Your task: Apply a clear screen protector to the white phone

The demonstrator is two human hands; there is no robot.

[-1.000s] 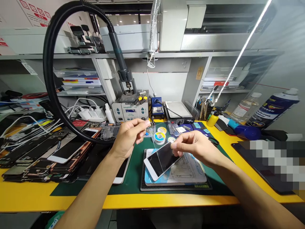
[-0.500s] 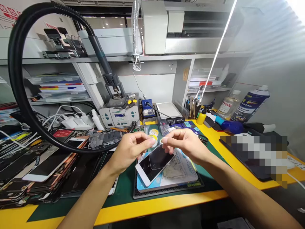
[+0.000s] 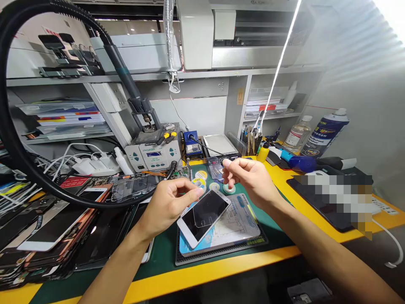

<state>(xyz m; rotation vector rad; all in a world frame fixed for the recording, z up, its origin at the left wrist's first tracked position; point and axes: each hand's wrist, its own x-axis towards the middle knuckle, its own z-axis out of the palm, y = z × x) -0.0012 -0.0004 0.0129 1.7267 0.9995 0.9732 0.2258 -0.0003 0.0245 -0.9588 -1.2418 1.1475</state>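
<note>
A white-framed phone (image 3: pixel 205 215) with a black screen lies tilted on a flat light-blue and white box (image 3: pixel 236 223), which rests on a dark mat. Left of the phone's upper end, my left hand (image 3: pixel 177 202) is closed, thumb against fingers; anything between them is too small to make out. My right hand (image 3: pixel 248 179) is raised above and right of the phone, also pinched, its hold too fine to see. Small round spools (image 3: pixel 199 184) sit just behind the phone.
Stacked phone parts (image 3: pixel 63 219) fill the left side, under a thick black hose (image 3: pixel 8 126). A soldering station (image 3: pixel 155 154) stands behind. To the right are a yellow bottle (image 3: pixel 263 152), a spray can (image 3: pixel 325 133) and a dark tablet-like slab (image 3: pixel 316 202).
My hands have moved apart, the right one going up and to the right. More of the phone and the spools now shows. The whole view has shifted slightly.
</note>
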